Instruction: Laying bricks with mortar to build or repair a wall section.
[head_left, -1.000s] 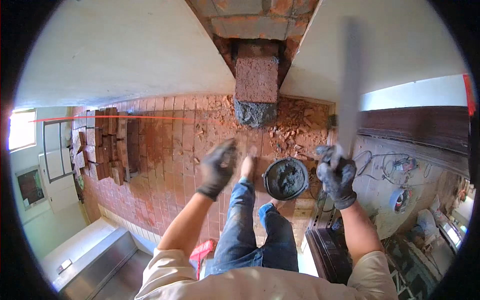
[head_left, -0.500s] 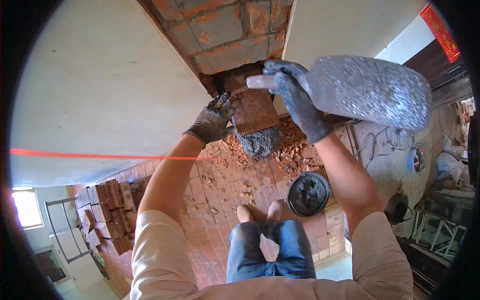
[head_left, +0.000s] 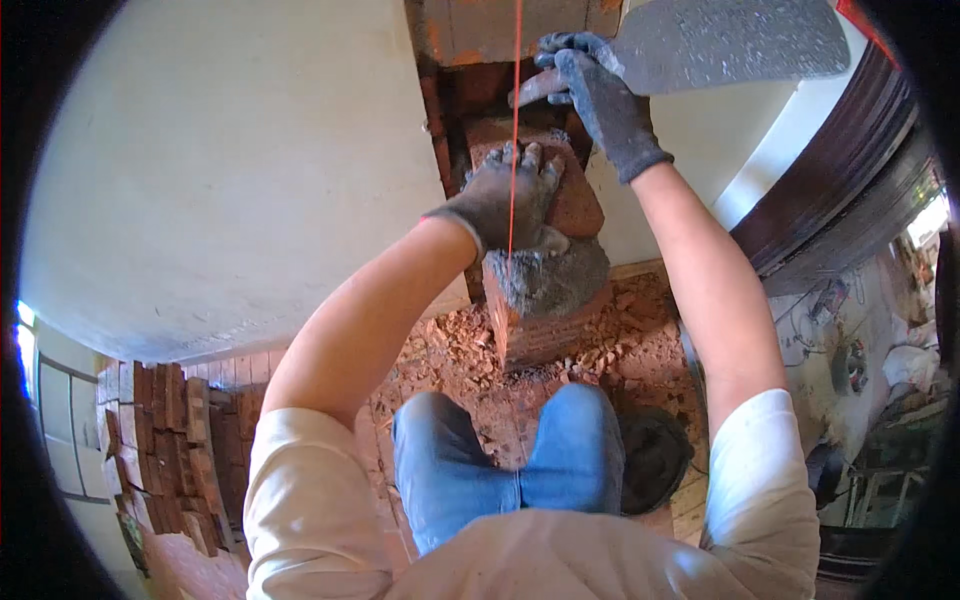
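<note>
A reddish-brown brick (head_left: 580,195) sits in the wall opening, with grey mortar (head_left: 553,280) at its near end over another brick (head_left: 540,340). My left hand (head_left: 512,198), in a dark, mortar-stained glove, lies flat on the brick's top with its fingers spread. In my right hand (head_left: 605,100), also gloved, is the handle of a trowel (head_left: 730,45); its broad grey blade points right, raised beyond the brick. A taut red string (head_left: 516,120) crosses in front of my left hand.
Broken brick rubble (head_left: 640,335) covers the floor around the base. A dark bucket (head_left: 655,455) stands by my right knee. Stacked bricks (head_left: 165,440) are at the lower left. A pale wall panel (head_left: 250,170) flanks the opening, and blockwork (head_left: 480,30) rises beyond it.
My left hand has gone from the brick's left side onto its top. The trowel has moved up and away in my right hand. My view has lowered, with my knees now bent.
</note>
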